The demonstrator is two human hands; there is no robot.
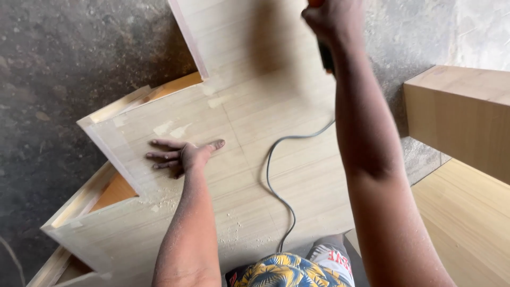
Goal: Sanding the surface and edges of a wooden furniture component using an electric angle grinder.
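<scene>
your left hand [183, 155] lies flat, fingers spread, on the pale wood-grain panel [265, 175] at about 9 o'clock, gripping nothing. your right hand [332, 18] at 12 o'clock is clenched on a corded power tool [325, 53], mostly out of frame, its grey cable [276, 175] trailing across the panel toward 6 o'clock. judged advice: keep that bracing palm well apart from the tool's path, and keep the cable behind the work.

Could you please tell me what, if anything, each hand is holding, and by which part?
The right hand grips a corded power tool by its upper body; its type cannot be told. The left hand holds nothing, resting flat on the wooden panel.
</scene>
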